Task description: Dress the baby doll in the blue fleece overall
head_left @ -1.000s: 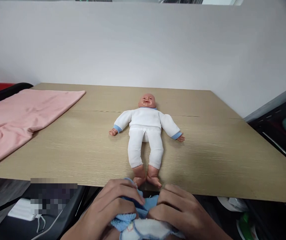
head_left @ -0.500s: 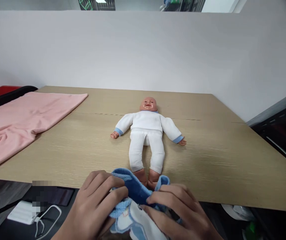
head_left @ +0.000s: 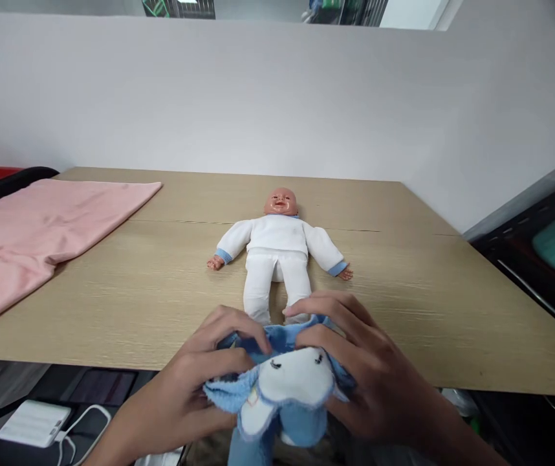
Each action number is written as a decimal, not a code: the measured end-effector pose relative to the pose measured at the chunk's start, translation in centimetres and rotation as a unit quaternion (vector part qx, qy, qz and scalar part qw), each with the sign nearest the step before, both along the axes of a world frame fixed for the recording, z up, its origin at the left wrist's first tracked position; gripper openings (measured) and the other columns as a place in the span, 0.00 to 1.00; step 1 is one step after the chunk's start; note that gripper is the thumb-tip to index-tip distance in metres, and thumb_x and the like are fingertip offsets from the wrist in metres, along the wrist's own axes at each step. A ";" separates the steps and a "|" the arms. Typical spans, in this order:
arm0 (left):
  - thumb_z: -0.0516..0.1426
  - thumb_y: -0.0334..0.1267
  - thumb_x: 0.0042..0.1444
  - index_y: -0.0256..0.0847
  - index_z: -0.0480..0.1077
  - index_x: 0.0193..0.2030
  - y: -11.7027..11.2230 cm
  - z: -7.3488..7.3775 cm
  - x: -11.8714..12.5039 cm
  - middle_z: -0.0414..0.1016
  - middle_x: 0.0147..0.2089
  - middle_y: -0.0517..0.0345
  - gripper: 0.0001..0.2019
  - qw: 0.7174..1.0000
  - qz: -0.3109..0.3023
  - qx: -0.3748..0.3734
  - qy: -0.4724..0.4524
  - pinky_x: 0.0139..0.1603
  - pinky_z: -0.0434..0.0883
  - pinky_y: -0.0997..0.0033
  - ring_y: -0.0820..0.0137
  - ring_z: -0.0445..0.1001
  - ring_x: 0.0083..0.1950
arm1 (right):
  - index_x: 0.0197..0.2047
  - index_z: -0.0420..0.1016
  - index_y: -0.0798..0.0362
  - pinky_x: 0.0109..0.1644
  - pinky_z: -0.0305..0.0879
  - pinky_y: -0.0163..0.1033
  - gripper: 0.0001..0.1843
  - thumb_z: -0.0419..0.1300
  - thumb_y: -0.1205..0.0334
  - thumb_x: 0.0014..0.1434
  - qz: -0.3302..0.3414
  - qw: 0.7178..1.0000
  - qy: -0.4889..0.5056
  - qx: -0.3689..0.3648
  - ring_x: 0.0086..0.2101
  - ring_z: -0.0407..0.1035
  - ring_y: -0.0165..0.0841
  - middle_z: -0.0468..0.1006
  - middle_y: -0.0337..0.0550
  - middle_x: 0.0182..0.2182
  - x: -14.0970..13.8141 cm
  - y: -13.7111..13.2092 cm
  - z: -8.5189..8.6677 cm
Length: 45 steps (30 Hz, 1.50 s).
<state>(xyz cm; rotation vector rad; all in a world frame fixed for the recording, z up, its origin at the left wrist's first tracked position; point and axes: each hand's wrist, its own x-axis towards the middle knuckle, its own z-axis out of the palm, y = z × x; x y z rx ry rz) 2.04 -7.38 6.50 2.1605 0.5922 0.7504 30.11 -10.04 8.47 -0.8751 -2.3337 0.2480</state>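
1. The left hand (head_left: 195, 388) and the right hand (head_left: 374, 382) both hold a blue garment (head_left: 290, 388) of soft towel-like fabric. It has a white patch with a small animal face on it.
2. The fingers (head_left: 239, 327) of both hands are curled narrow and pinch the upper edge of the garment, so it is gathered into a bunch between them.
3. The garment is at the near edge of the tabletop (head_left: 427, 310), just at the feet of the doll (head_left: 277, 249). The lower part of it hangs down below the edge.
4. As far as I can judge, the work with the garment is only at its start. The bunch covers the feet and shins of the doll, and I cannot tell if the feet are inside it.
5. From about the knees up, the white suit of the doll is fully uncovered, so nothing blue sits on the body yet.
6. The doll lies on its back, face up, with the arms spread to both sides. Its long axis runs straight away from the person, with the head toward the wall (head_left: 277, 97) and the feet toward the hands.
7. The white patch of the garment faces up toward the camera.
8. A pink cloth (head_left: 30, 233) lies at the left, well apart from the doll.
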 end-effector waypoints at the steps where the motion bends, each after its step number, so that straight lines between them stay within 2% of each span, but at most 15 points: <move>1: 0.64 0.34 0.69 0.43 0.75 0.43 0.1 0.1 0.0 0.76 0.56 0.54 0.03 1.000 -0.001 0.010 -0.010 0.60 0.68 0.68 0.64 0.73 0.58 | 0.51 0.75 0.53 0.67 0.66 0.49 0.13 0.60 0.69 0.63 0.025 1.000 0.013 0.005 0.61 0.71 0.46 0.80 0.53 0.59 0.1 0.1 0.1; 4: 0.60 0.36 0.73 0.43 0.74 0.44 0.3 0.4 0.1 0.78 0.45 0.58 0.03 0.999 -0.018 -0.040 -0.031 0.49 0.70 0.73 0.70 0.75 0.46 | 0.55 0.71 0.51 0.59 0.72 0.43 0.15 0.58 0.72 0.67 0.056 0.990 0.071 -0.111 0.53 0.77 0.39 0.83 0.48 0.52 0.0 0.9 -0.5; 7: 0.62 0.41 0.72 0.42 0.73 0.40 0.6 0.7 0.6 0.73 0.34 0.65 0.08 0.995 0.035 -0.089 -0.010 0.37 0.64 0.75 0.75 0.69 0.34 | 0.58 0.68 0.48 0.50 0.76 0.37 0.23 0.71 0.60 0.64 0.071 0.923 0.146 -0.347 0.45 0.79 0.35 0.83 0.41 0.48 -0.9 2.1 -1.7; 9: 0.64 0.44 0.70 0.41 0.74 0.38 1.0 1.1 0.9 0.70 0.31 0.67 0.11 0.991 0.083 -0.100 0.017 0.37 0.63 0.75 0.75 0.66 0.32 | 0.58 0.72 0.47 0.55 0.77 0.39 0.31 0.78 0.54 0.56 0.122 0.881 0.151 -0.431 0.48 0.80 0.37 0.84 0.39 0.50 -1.7 2.6 -2.4; 13: 0.67 0.51 0.65 0.41 0.71 0.33 2.1 1.7 0.5 0.64 0.29 0.68 0.18 0.982 0.063 -0.157 0.080 0.33 0.60 0.75 0.74 0.62 0.31 | 0.54 0.82 0.46 0.61 0.77 0.39 0.17 0.72 0.56 0.63 0.142 0.895 0.092 -0.414 0.50 0.81 0.36 0.86 0.39 0.49 -2.2 2.3 -2.7; 17: 0.72 0.59 0.55 0.39 0.76 0.33 3.7 1.5 -0.8 0.70 0.30 0.62 0.23 0.972 -0.054 -0.199 0.110 0.33 0.63 0.73 0.70 0.66 0.33 | 0.60 0.80 0.50 0.59 0.78 0.41 0.25 0.70 0.57 0.60 0.082 0.914 0.121 -0.379 0.54 0.80 0.41 0.84 0.50 0.57 -1.2 1.4 -2.8; 20: 0.68 0.60 0.60 0.38 0.80 0.36 4.4 0.5 -1.0 0.76 0.34 0.55 0.23 0.964 -0.141 -0.208 0.083 0.41 0.71 0.68 0.66 0.71 0.36 | 0.52 0.81 0.51 0.53 0.80 0.39 0.19 0.70 0.57 0.57 0.131 0.902 0.137 -0.389 0.47 0.80 0.38 0.85 0.44 0.48 -1.0 1.2 -3.1; 22: 0.63 0.61 0.65 0.38 0.80 0.39 4.5 -0.3 -0.7 0.79 0.38 0.51 0.24 0.973 -0.125 -0.187 0.050 0.45 0.74 0.66 0.64 0.74 0.39 | 0.44 0.80 0.49 0.41 0.78 0.33 0.14 0.73 0.54 0.57 0.163 0.887 0.123 -0.413 0.34 0.76 0.31 0.82 0.36 0.37 -1.3 1.3 -3.1; 24: 0.59 0.62 0.69 0.39 0.80 0.43 4.4 -1.0 -0.4 0.81 0.43 0.50 0.25 0.982 -0.066 -0.174 0.019 0.46 0.75 0.67 0.63 0.76 0.42 | 0.41 0.78 0.49 0.32 0.73 0.30 0.14 0.75 0.53 0.57 0.138 0.900 0.097 -0.401 0.28 0.70 0.28 0.77 0.32 0.31 -1.7 1.5 -2.7; 28: 0.54 0.57 0.75 0.41 0.78 0.58 4.2 -2.1 0.2 0.82 0.52 0.51 0.23 0.978 -0.002 -0.208 0.016 0.59 0.76 0.64 0.62 0.79 0.52 | 0.46 0.81 0.50 0.36 0.76 0.31 0.12 0.72 0.61 0.59 0.065 0.933 0.027 -0.352 0.31 0.76 0.31 0.80 0.35 0.32 -1.3 2.0 -1.8; 32: 0.69 0.61 0.58 0.39 0.80 0.60 4.1 -2.6 0.4 0.85 0.51 0.50 0.32 0.928 -0.127 -0.350 0.020 0.57 0.79 0.62 0.54 0.81 0.55 | 0.61 0.78 0.47 0.56 0.79 0.39 0.28 0.74 0.54 0.58 0.122 0.889 0.074 -0.434 0.48 0.81 0.39 0.85 0.41 0.49 -0.2 2.1 -2.1; 34: 0.76 0.59 0.46 0.37 0.82 0.55 4.0 -3.0 0.3 0.86 0.49 0.49 0.35 0.897 -0.198 -0.395 0.017 0.56 0.80 0.60 0.51 0.82 0.54 | 0.58 0.80 0.50 0.52 0.81 0.39 0.23 0.70 0.52 0.62 0.099 0.868 0.103 -0.475 0.46 0.82 0.39 0.86 0.44 0.48 0.1 1.9 -2.8; 36: 0.77 0.57 0.45 0.36 0.82 0.53 3.7 -3.6 0.2 0.86 0.50 0.48 0.34 0.888 -0.220 -0.404 -0.004 0.60 0.79 0.57 0.50 0.82 0.55 | 0.55 0.81 0.52 0.48 0.82 0.40 0.21 0.67 0.50 0.64 0.074 0.854 0.115 -0.502 0.44 0.82 0.39 0.87 0.45 0.45 0.2 1.7 -3.7; 42: 0.62 0.62 0.67 0.38 0.80 0.61 1.8 -5.6 0.4 0.86 0.53 0.43 0.29 0.895 -0.119 -0.420 -0.089 0.65 0.76 0.51 0.53 0.82 0.60 | 0.52 0.83 0.51 0.50 0.81 0.42 0.17 0.67 0.52 0.64 0.107 0.820 0.122 -0.549 0.45 0.81 0.39 0.87 0.44 0.43 0.0 1.2 -5.1; 45: 0.60 0.59 0.69 0.39 0.78 0.65 1.0 -5.7 0.7 0.86 0.56 0.43 0.29 0.895 -0.073 -0.431 -0.084 0.68 0.74 0.49 0.52 0.80 0.63 | 0.53 0.83 0.50 0.47 0.81 0.42 0.24 0.69 0.43 0.61 0.117 0.798 0.157 -0.570 0.42 0.81 0.38 0.86 0.43 0.42 0.0 1.4 -5.1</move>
